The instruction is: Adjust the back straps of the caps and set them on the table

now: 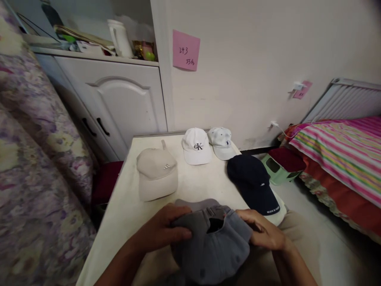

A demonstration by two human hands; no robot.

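Note:
A grey cap (212, 246) lies at the near edge of the white table (125, 214), its back strap and opening facing away from me. My left hand (166, 230) grips its left side, fingers curled over the fabric. On the cap's right side my right hand (263, 232) holds the cloth, fingers closed on it. Beyond lie a beige cap (156, 172), a white cap with a black logo (196, 146), a pale blue cap (220, 142) and a navy cap (254, 182).
A white cabinet (119, 103) with a jug and clutter on top stands behind the table. Floral fabric (35, 167) hangs at the left. At the right there is a bed with a striped cover (342, 155), beside a green stool (278, 169). A pink note (186, 50) sticks to the wall.

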